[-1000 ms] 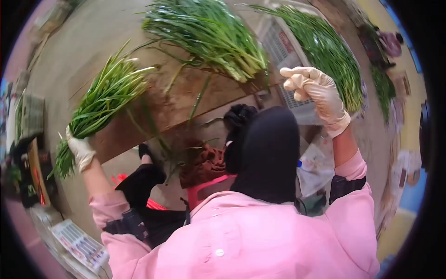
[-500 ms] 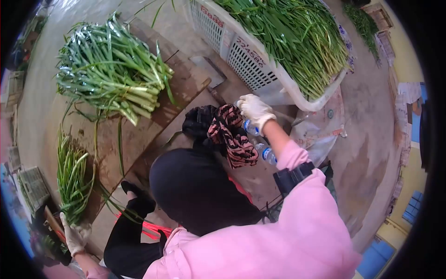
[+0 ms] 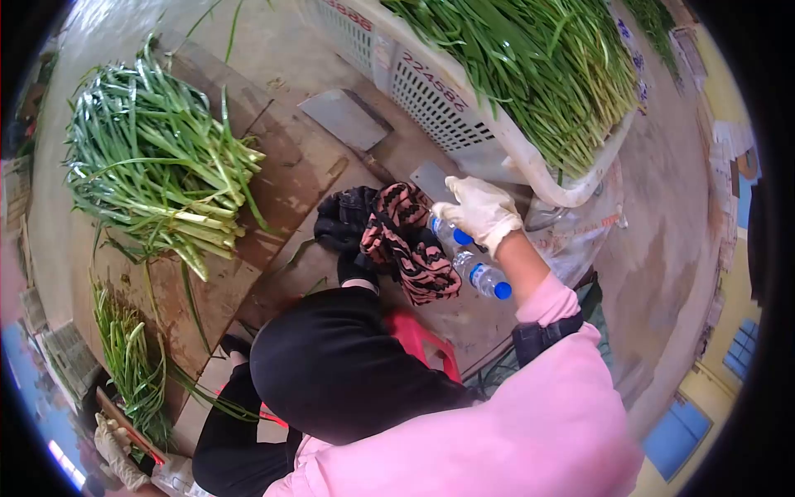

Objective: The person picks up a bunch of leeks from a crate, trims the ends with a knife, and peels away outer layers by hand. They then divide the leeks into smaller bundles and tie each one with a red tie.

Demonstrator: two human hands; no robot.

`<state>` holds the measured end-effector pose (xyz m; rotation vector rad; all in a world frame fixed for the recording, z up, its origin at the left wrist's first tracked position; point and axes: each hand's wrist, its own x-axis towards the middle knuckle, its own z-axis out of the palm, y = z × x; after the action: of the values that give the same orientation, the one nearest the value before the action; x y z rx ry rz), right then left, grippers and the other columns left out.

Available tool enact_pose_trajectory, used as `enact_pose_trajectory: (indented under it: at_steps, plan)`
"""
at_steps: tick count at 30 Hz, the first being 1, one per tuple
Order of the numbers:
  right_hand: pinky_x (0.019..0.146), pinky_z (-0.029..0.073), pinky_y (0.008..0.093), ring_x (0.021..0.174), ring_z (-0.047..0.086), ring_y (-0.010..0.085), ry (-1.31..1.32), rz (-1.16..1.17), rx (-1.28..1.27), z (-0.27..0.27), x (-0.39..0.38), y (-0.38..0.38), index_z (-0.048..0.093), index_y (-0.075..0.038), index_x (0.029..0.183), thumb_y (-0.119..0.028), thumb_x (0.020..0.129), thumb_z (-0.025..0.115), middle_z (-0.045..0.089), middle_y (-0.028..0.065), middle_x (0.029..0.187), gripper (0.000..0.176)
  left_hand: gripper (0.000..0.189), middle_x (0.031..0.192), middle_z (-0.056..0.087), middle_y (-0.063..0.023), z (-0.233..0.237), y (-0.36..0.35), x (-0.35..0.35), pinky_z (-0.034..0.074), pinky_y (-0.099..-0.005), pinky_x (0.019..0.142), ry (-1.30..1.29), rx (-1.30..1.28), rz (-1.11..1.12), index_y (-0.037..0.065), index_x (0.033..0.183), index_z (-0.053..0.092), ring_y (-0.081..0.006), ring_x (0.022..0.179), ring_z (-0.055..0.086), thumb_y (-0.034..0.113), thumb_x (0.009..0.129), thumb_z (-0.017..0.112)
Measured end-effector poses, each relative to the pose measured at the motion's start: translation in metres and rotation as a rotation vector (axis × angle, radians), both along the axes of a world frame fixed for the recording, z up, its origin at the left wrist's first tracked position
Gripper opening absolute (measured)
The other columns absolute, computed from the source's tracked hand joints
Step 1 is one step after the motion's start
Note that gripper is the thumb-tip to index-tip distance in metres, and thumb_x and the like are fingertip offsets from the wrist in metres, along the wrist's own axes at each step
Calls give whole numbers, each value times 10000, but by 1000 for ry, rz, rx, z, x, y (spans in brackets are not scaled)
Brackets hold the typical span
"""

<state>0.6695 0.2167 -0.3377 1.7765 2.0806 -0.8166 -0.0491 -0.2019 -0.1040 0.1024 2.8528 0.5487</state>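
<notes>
Low at far left, a gloved left hand point(image 3: 120, 454) shows beside a small bunch of greens point(image 3: 132, 369); whether it grips anything cannot be told. A larger bunch of long-stemmed greens point(image 3: 161, 161) lies on a wooden board point(image 3: 236, 290). To the right, a flat metal blade point(image 3: 344, 118) rests near a black-and-pink patterned cloth point(image 3: 406, 244). The gloved right hand point(image 3: 480, 214), fingers partly curled, hovers by two blue-capped plastic bottles point(image 3: 479, 275), its grip unclear, while more greens point(image 3: 538, 74) fill a white slatted crate point(image 3: 497, 153).
</notes>
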Motion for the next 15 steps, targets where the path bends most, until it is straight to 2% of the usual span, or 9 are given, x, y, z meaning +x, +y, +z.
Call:
enact_pose_trajectory:
  at_steps: [1, 2, 4, 6, 7, 9, 11, 13, 15]
  plan:
    - [911, 494, 455, 1081, 630, 361, -57, -6, -167, 10, 4, -2, 631, -34, 1150, -475, 815, 676, 662, 202, 1142, 556, 441, 489, 490, 19, -8, -1, -7, 275, -240, 324, 88, 70, -68, 136, 790, 611, -92, 346, 391, 539, 960, 562]
    - [928, 491, 444, 1108, 624, 350, -42, 14, -155, -2, 15, -14, 594, -29, 1227, -484, 810, 681, 653, 202, 1174, 624, 423, 602, 535, 27, -5, 5, -10, 334, -227, 416, 38, 8, -147, 123, 831, 624, -68, 457, 456, 522, 961, 571]
    - [963, 482, 415, 1147, 620, 322, 7, 55, -204, -7, 27, -30, 471, 15, 1391, -497, 792, 699, 629, 209, 1243, 820, 366, 655, 542, 34, -24, 32, 21, 351, -218, 458, 93, 191, -254, 113, 877, 633, -55, 518, 470, 461, 976, 582]
    - [933, 489, 431, 1087, 644, 326, 13, 71, -129, -15, 27, -46, 426, 45, 1401, -450, 838, 669, 654, 206, 1179, 788, 229, 715, 538, 45, -30, 56, 37, 368, -200, 509, 107, 259, -352, 99, 949, 636, -39, 582, 466, 319, 997, 598]
    - [908, 498, 445, 1053, 656, 335, -17, 73, -99, -14, 24, -50, 416, 55, 1397, -426, 859, 655, 664, 205, 1148, 760, 211, 841, 562, 7, -31, 57, 35, 400, -216, 598, 76, 263, -339, 68, 1064, 618, -70, 692, 496, 265, 1003, 574]
    - [864, 510, 461, 1002, 668, 349, -111, 68, -115, -20, 25, -53, 419, 50, 1387, -399, 881, 636, 673, 209, 1100, 710, 325, 1092, 610, -68, -36, 49, 12, 465, -246, 774, 14, 273, -310, 8, 1296, 582, -133, 913, 558, 159, 1013, 526]
    - [826, 520, 473, 964, 676, 361, -151, 18, -99, -14, 30, -55, 423, 48, 1376, -380, 898, 619, 679, 214, 1063, 671, 384, 1262, 564, -126, -42, 26, -24, 441, -279, 955, 92, 109, -433, -4, 1382, 515, -210, 1131, 535, 77, 1007, 491]
    - [794, 526, 481, 940, 679, 372, -134, -73, -58, 4, 45, -59, 427, 49, 1364, -368, 911, 606, 681, 221, 1036, 641, 391, 1278, 561, -126, -41, 30, -3, 421, -279, 992, 149, 171, -474, -5, 1387, 510, -212, 1155, 529, 64, 1002, 494]
    - [780, 530, 476, 917, 673, 380, -158, -67, -20, 3, 59, -67, 411, 53, 1380, -339, 933, 581, 681, 218, 1022, 618, 380, 1251, 567, -90, -39, 36, 7, 418, -242, 929, 143, 252, -464, 2, 1374, 517, -157, 1077, 523, 89, 1004, 515]
